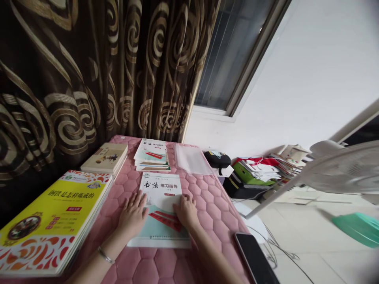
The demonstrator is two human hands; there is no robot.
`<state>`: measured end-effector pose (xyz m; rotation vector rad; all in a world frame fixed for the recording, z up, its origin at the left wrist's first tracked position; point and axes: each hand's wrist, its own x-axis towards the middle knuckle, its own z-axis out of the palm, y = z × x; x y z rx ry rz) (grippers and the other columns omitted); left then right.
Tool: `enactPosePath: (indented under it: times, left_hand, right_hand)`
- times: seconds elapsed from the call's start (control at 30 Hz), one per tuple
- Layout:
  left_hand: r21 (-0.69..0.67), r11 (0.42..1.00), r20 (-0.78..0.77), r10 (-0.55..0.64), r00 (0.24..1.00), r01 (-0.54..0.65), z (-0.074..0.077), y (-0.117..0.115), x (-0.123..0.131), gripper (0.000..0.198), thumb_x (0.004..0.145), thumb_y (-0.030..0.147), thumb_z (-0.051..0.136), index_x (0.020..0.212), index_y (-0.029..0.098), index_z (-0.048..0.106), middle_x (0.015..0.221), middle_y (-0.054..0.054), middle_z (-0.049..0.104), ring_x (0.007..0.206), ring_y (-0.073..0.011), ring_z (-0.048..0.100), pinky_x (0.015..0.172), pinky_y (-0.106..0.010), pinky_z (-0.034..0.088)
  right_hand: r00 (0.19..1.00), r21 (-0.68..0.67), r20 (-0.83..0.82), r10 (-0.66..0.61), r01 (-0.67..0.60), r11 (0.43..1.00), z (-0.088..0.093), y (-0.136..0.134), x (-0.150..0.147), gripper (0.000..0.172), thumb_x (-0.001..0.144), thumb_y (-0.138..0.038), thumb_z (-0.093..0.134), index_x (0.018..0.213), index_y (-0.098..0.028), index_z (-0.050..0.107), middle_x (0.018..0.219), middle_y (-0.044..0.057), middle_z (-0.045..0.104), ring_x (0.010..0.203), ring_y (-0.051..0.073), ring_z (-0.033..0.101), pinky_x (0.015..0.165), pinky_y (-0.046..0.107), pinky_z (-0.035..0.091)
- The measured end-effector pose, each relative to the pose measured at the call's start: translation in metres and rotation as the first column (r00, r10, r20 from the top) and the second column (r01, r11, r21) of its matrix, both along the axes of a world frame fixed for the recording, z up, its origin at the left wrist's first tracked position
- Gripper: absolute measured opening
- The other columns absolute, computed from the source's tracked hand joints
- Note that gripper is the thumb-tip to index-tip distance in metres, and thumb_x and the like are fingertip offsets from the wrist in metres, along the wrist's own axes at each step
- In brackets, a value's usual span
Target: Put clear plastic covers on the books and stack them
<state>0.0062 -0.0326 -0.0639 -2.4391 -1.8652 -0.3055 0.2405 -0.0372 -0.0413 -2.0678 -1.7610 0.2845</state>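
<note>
Smartphone lies right of the right grip, whose closure I cannot tell; left grip, fingers apart, flanks the calligraphy practice guide between both, which probably wants even pressure.

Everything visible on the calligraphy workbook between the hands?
The workbook looks like a thin paper softcover, closed and flat, front up, on pink quilted padding. Its cover runs white to pale blue-green, with dark Chinese title characters, a small red label and slanted red shapes. The left-hand grip overlaps its left edge, the right-hand grip its right.
</note>
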Motion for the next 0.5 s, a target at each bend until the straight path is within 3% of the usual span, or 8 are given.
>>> enactPosePath:
  times: [0.17, 0.23, 0.3, 0.4, 0.5]
  left_hand:
    - [0.003, 1.0, 0.014, -0.002, 1.0, 0.002, -0.002, -0.001, 0.004, 0.054, 0.095, 0.033, 0.04, 0.148, 0.021, 0.043, 0.157, -0.008, 0.034, 0.143, -0.0306, 0.037, 0.116, -0.056, 0.03]
    - [0.016, 1.0, 0.02, -0.001, 1.0, 0.001, -0.003, -0.001, 0.004, 0.054, 0.095, 0.032, 0.041, 0.148, 0.021, 0.043, 0.157, -0.009, 0.034, 0.143, -0.0307, 0.038, 0.116, -0.056, 0.03]
    - [0.03, 1.0, 0.026, -0.005, 1.0, 0.004, -0.003, -0.001, 0.003, 0.054, 0.095, 0.032, 0.04, 0.147, 0.021, 0.044, 0.156, -0.009, 0.035, 0.142, -0.0307, 0.038, 0.116, -0.056, 0.03]
    - [0.032, 0.999, 0.038, -0.01, 0.999, 0.009, -0.003, -0.002, 0.003, 0.054, 0.095, 0.033, 0.04, 0.147, 0.021, 0.044, 0.156, -0.009, 0.036, 0.142, -0.0309, 0.038, 0.116, -0.056, 0.03]
    - [0.026, 1.0, 0.05, -0.008, 0.999, 0.006, -0.001, -0.002, 0.004, 0.054, 0.095, 0.033, 0.041, 0.147, 0.022, 0.045, 0.156, -0.009, 0.038, 0.142, -0.0309, 0.039, 0.116, -0.056, 0.031]
  right_hand:
    - [0.947, -0.128, -0.302, -0.108, 0.072, 0.989, 0.017, 0.024, 0.021, 0.021, 0.082, -0.021, 0.057, 0.096, -0.009, 0.068, 0.098, 0.016, 0.07, 0.087, 0.023, 0.067, 0.076, 0.031, 0.052]
    - [0.909, -0.189, -0.399, -0.124, 0.051, 0.981, 0.02, 0.03, 0.029, 0.014, 0.082, -0.022, 0.057, 0.08, -0.011, 0.066, 0.072, 0.007, 0.067, 0.07, 0.019, 0.065, 0.063, 0.026, 0.05]
    - [0.889, -0.215, -0.444, -0.11, 0.013, 0.977, 0.021, 0.033, 0.034, 0.019, 0.083, -0.023, 0.057, 0.068, -0.014, 0.062, 0.055, 0.001, 0.059, 0.057, 0.016, 0.061, 0.054, 0.024, 0.048]
    - [0.867, -0.191, -0.496, -0.051, -0.051, 0.98, 0.022, 0.029, 0.035, 0.023, 0.085, -0.026, 0.057, 0.065, -0.015, 0.06, 0.048, -0.001, 0.055, 0.048, 0.014, 0.058, 0.047, 0.024, 0.047]
    - [0.871, -0.08, -0.488, 0.054, -0.106, 0.991, 0.019, 0.016, 0.028, 0.029, 0.088, -0.028, 0.053, 0.064, -0.015, 0.061, 0.045, -0.001, 0.052, 0.039, 0.013, 0.053, 0.04, 0.023, 0.043]
